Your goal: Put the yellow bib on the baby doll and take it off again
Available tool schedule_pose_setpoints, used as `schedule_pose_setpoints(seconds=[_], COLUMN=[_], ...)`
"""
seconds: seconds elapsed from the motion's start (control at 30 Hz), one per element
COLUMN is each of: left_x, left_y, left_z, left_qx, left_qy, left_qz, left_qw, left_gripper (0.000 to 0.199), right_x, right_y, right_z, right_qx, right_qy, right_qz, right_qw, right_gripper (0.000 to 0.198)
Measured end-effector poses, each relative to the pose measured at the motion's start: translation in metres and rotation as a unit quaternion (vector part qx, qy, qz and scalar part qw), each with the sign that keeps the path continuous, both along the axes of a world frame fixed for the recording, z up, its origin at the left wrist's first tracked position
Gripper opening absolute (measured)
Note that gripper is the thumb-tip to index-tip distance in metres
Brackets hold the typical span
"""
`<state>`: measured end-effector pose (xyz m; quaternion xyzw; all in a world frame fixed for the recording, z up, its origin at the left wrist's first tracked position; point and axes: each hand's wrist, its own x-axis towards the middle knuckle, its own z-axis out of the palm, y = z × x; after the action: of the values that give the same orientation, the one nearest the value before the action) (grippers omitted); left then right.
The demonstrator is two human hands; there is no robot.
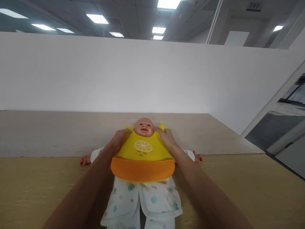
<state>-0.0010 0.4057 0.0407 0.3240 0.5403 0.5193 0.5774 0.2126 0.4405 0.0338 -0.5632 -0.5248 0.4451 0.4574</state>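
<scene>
A baby doll (144,126) lies on its back, arms stretched out to both sides, in a white printed outfit (154,198). Over its chest is a yellow bib (126,148) with a citrus-slice print and an orange catch pocket (143,169) along the bottom. My left hand (119,137) grips the bib's upper left edge beside the doll's neck, thumb on top. At the upper right edge, my right hand (166,136) pinches the other neck strap. Yellow strap ends stick out past both hands, and the part behind the neck is hidden.
The doll lies on a wooden table (47,187), with a paler board surface (47,133) behind it. A white partition (107,76) rises at the back, with glass above. On the right, an opening shows a grey floor (264,130).
</scene>
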Motion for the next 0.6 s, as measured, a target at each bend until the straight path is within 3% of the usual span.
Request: schedule_pose_setpoints(seconds=[0.1, 0.23, 0.43, 0.6], left_x=[0.0, 0.001, -0.006, -0.007], left_y=[0.004, 0.006, 0.005, 0.008], left_z=[-0.005, -0.006, -0.016, -0.021], left_qx=[-0.019, -0.068, -0.056, 0.002], left_qy=[-0.047, -0.093, -0.15, -0.201], left_qz=[-0.054, -0.094, -0.086, -0.097], left_qw=[0.997, 0.989, 0.983, 0.975], left_gripper=[0.027, 0.027, 0.027, 0.032], right_x=[-0.003, -0.008, -0.009, -0.012], right_y=[0.004, 0.011, 0.012, 0.012], right_z=[-0.007, -0.015, -0.014, -0.009], right_qx=[-0.092, -0.156, -0.155, -0.178], right_qy=[0.097, 0.184, 0.227, 0.234], right_qz=[0.009, 0.031, 0.032, 0.061], right_qw=[0.991, 0.97, 0.961, 0.954], right_gripper=[0.033, 0.031, 0.008, 0.008])
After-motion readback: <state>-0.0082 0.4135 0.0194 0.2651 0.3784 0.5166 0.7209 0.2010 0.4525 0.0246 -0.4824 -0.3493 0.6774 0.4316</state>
